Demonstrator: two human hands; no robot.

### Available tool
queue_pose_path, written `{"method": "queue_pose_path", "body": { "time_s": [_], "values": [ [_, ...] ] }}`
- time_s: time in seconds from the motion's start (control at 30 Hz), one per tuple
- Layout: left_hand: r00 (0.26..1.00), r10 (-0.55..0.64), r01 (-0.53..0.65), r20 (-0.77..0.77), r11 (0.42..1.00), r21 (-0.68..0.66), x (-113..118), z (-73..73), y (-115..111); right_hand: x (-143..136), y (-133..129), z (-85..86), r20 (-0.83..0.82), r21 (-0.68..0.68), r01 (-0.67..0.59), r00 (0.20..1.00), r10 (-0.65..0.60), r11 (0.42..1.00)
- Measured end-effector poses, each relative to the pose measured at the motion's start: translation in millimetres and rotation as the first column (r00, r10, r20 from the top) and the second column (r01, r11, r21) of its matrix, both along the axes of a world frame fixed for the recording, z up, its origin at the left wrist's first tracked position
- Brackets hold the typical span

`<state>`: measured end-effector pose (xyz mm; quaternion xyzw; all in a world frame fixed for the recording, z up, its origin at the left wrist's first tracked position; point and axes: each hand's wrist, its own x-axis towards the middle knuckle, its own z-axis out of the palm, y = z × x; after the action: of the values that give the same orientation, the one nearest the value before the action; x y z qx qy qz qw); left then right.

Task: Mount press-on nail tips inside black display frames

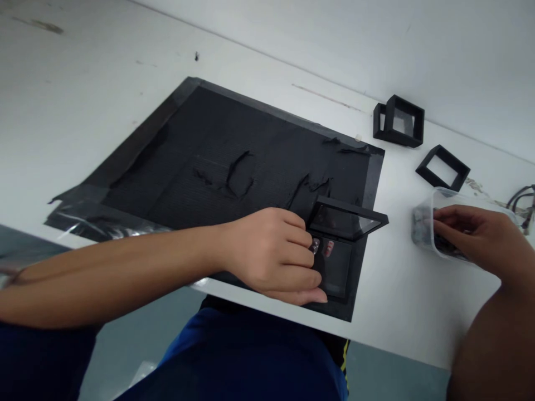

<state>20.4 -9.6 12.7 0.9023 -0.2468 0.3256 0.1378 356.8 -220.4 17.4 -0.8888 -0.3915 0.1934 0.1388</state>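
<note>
My left hand has its fingers curled over the left side of a black box at the right end of a black mat. The box's lid, a black frame with a clear window, stands raised at the back. Two small items, one of them reddish, lie inside the box beside my fingertips. My right hand reaches into a clear plastic tub on the right. Its fingers are bent together among small dark pieces, and what they hold is hidden.
Under the box, the black mat has wrinkles and torn spots and is taped to the white table. Behind the tub lie a black frame and two stacked black frames. Dark cables are at the right edge.
</note>
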Motion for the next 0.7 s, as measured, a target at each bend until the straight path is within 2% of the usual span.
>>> {"method": "queue_pose_path", "body": {
  "time_s": [0.13, 0.23, 0.33, 0.4, 0.47, 0.53, 0.7],
  "values": [
    [1.000, 0.008, -0.008, 0.006, 1.000, 0.012, -0.1, 0.7, 0.7, -5.7, 0.6, 8.4, -0.003, 0.008, 0.054, 0.999, -0.054, 0.999],
    [1.000, 0.012, -0.013, 0.006, 1.000, 0.017, -0.2, 1.1, 0.7, -7.0, -1.1, 17.6, -0.042, 0.079, 0.079, 0.996, -0.076, 0.994],
    [1.000, 0.006, -0.006, 0.017, 1.000, 0.012, -0.6, 1.1, -0.4, -6.8, -4.2, 25.5, -0.204, 0.179, 0.095, 0.977, -0.058, 0.979],
    [1.000, 0.003, -0.003, 0.023, 1.000, 0.008, -1.1, 1.1, -1.2, -8.1, -5.3, 29.1, -0.380, 0.249, 0.126, 0.925, -0.022, 0.960],
    [1.000, 0.005, -0.005, 0.025, 1.000, 0.010, -1.6, 1.3, -1.8, -12.0, -4.4, 31.8, -0.525, 0.329, 0.150, 0.850, 0.049, 0.932],
    [1.000, 0.010, -0.010, 0.029, 1.000, 0.021, -2.1, 1.9, -1.9, -18.8, -1.2, 34.5, -0.593, 0.407, 0.131, 0.791, 0.152, 0.904],
    [0.999, 0.023, -0.025, 0.033, 0.998, 0.058, -2.8, 4.3, -2.4, -42.1, 10.9, 40.8, -0.592, 0.599, -0.054, 0.643, 0.487, 0.799]
  ]
}}
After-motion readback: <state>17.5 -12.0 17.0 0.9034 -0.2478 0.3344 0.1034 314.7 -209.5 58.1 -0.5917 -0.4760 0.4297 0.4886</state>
